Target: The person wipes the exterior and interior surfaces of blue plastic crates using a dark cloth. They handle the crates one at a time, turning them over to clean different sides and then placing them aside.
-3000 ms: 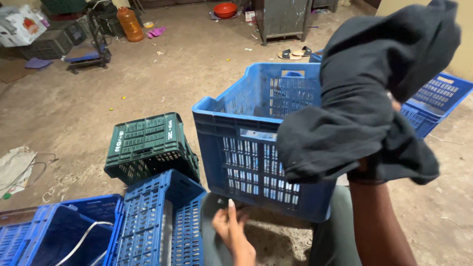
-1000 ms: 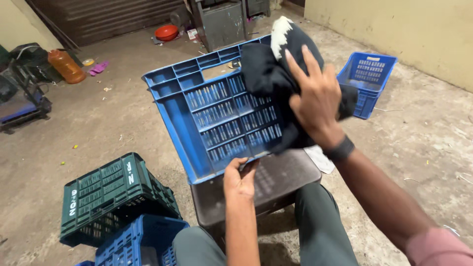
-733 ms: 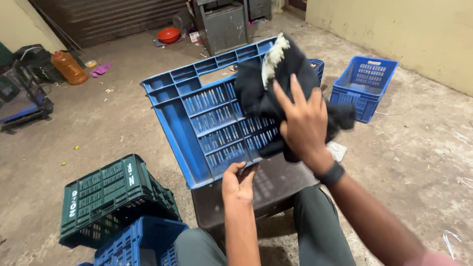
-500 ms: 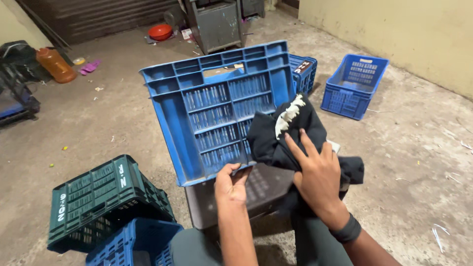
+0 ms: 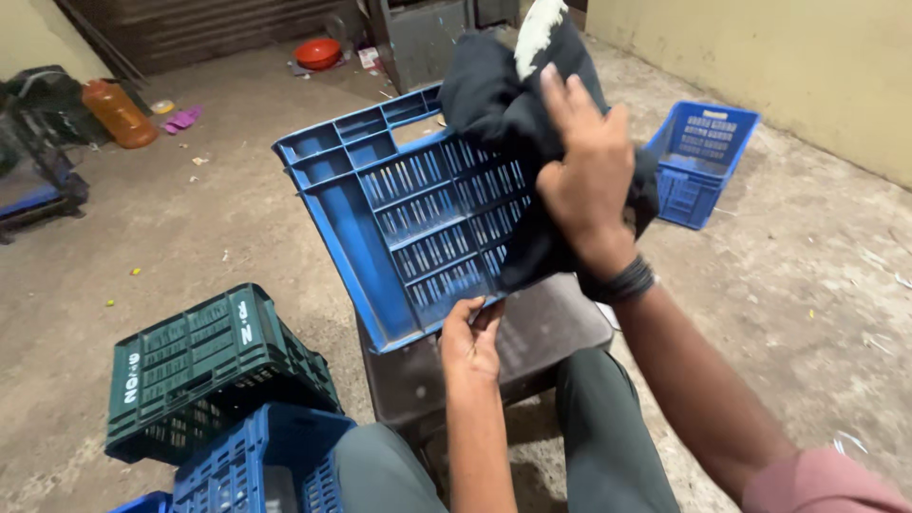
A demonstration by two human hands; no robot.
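Observation:
A large blue plastic crate [image 5: 399, 209] stands tilted on its side on a dark low stool [image 5: 551, 332] between my knees. My left hand [image 5: 470, 340] grips the crate's lower rim. My right hand [image 5: 587, 176] presses a dark cloth [image 5: 503, 104] with a white patch against the crate's slatted side near its upper right corner. A dark band sits on my right wrist.
A green crate [image 5: 204, 366] lies upside down on the floor at the left, with another blue crate [image 5: 256, 465] in front of it. A smaller blue crate [image 5: 698, 157] stands at the right near the wall. An orange jug [image 5: 119, 112], a red bowl [image 5: 318, 52] and a metal cabinet [image 5: 418, 38] stand at the back.
My right hand has carried the cloth from low beside the crate up to its upper right corner. My left hand has kept its hold on the lower rim.

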